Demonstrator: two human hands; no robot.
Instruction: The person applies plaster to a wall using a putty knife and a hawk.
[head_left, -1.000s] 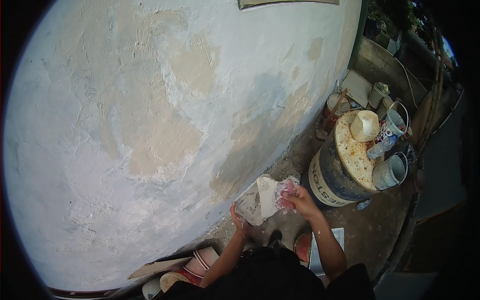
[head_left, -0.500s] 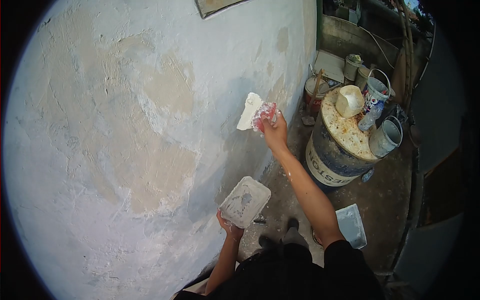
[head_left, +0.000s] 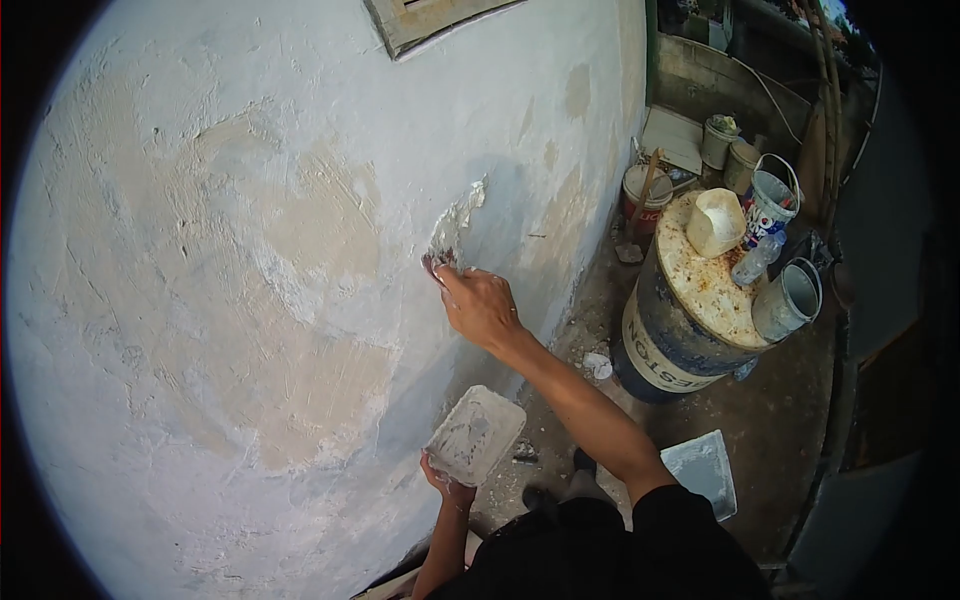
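Note:
My right hand [head_left: 482,308] is closed on a putty scraper [head_left: 446,243], its blade tilted against the painted wall [head_left: 330,270]. Wet white putty [head_left: 474,196] sits in a ragged ridge along the blade's edge; most of the handle is hidden by my fingers. Lower down, my left hand [head_left: 450,487] grips a shallow rectangular plastic tray [head_left: 503,409] from its near left side. Dried grey-white putty smears the inside of that tray. Beige bare patches [head_left: 325,400] and rough white streaks mark the wall left of my right hand.
To the right stands a large drum [head_left: 668,345] topped by a cut plastic jug [head_left: 716,223], a clear bottle [head_left: 757,258] and buckets [head_left: 787,300]. A pale rectangular container [head_left: 703,470] sits near my feet. A framed opening [head_left: 430,22] is cut high in the wall.
My right hand has moved left and down, turning the scraper so its blade meets the wall. The tray in my left hand has shifted slightly down and left. The view has tilted a little.

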